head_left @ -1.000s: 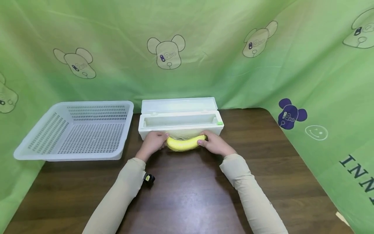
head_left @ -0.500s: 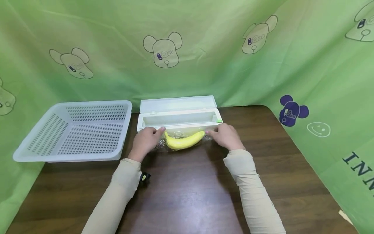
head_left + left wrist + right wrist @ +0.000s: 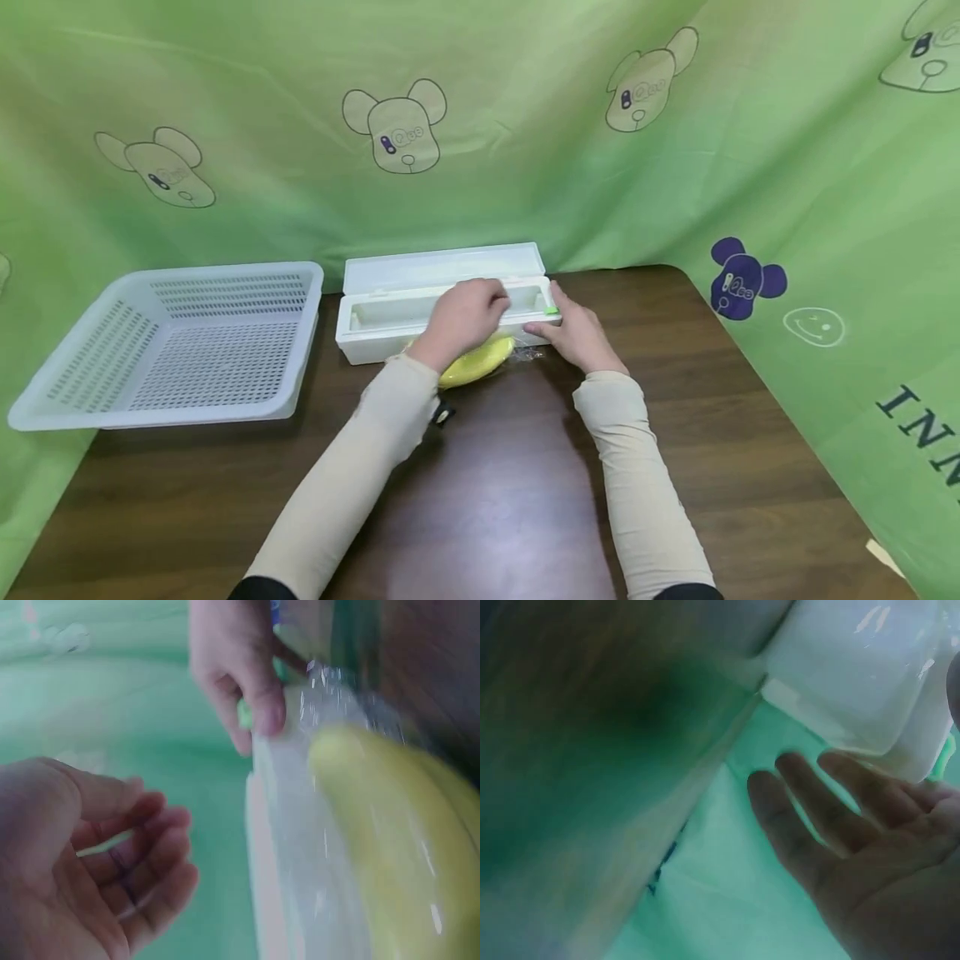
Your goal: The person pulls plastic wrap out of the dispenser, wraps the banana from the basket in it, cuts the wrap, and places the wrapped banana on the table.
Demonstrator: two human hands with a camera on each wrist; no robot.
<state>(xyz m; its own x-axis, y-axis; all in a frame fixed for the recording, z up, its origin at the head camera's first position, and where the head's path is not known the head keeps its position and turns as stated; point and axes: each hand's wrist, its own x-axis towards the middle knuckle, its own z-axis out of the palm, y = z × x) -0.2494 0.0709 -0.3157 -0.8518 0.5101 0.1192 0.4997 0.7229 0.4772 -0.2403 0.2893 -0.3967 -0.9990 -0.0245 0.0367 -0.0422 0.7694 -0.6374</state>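
Observation:
A yellow banana [image 3: 482, 360] under clear cling film [image 3: 527, 353] lies against the front of a long white cling film box [image 3: 375, 343]. Its lid [image 3: 442, 267] is raised at the back. My left hand [image 3: 467, 317] hovers over the box and partly hides the banana; its fingers [image 3: 154, 866] curl loosely around nothing. At the box's right end, beside a green slider [image 3: 552, 310], is my right hand [image 3: 576, 337]. Its thumb is at the front and its forefinger reaches the far side. In the right wrist view the other fingers [image 3: 802, 817] extend fairly straight.
A white perforated plastic basket [image 3: 288, 400] stands on the left of the brown table [image 3: 487, 517]. Green curtain [image 3: 525, 167] with bear prints hangs behind and at the sides. A small pale piece [image 3: 885, 557] lies near the right table edge.
Both hands have left the ends of the banana. My left hand moved right, over the box, and my right hand moved to the box's right end.

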